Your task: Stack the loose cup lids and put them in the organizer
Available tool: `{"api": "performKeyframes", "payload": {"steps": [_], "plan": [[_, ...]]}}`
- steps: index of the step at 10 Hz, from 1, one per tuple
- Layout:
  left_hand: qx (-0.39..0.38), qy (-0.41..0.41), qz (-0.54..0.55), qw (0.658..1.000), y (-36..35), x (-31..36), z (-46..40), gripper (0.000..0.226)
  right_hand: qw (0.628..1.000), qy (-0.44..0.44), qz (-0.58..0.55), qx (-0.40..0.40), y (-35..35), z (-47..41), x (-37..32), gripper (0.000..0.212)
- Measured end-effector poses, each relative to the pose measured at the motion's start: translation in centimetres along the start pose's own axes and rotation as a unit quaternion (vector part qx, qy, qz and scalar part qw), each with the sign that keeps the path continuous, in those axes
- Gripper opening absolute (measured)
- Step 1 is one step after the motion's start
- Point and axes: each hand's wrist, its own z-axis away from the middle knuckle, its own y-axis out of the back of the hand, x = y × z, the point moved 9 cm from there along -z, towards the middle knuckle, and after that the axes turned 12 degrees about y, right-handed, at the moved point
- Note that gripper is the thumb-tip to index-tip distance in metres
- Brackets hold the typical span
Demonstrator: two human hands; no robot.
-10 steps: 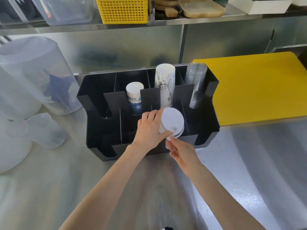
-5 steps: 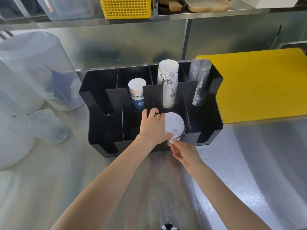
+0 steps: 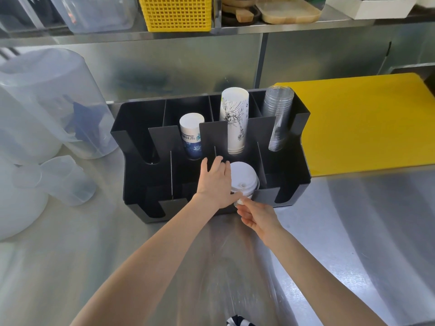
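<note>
Steel table (image 3: 70, 267) carries our black organizer (image 3: 303, 118). Our left hand (image 3: 215, 184) clasps the white lid stack (image 3: 243, 177), fingers (image 3: 221, 164) wrapped round its left edge, sinking it into the front middle slot; the right hand (image 3: 256, 215) seemingly pinches its lower edge. Light, thin lids buckle: grip the rims.

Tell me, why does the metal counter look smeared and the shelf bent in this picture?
Head view: the steel counter throws back soft glare, its brushed grain smearing reflections of both arms; the wide lens bows the shelf edge; the left hand, lid stack and organizer stay fairly sharp.
</note>
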Motion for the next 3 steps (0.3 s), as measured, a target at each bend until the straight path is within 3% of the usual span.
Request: {"api": "performKeyframes", "payload": {"steps": [3], "plan": [[0.054,0.001,0.154,0.987,1.0,-1.5,3.2,0.065,0.994,0.032,0.099,-0.041,0.4,2.0,-0.8,0.037]]}}
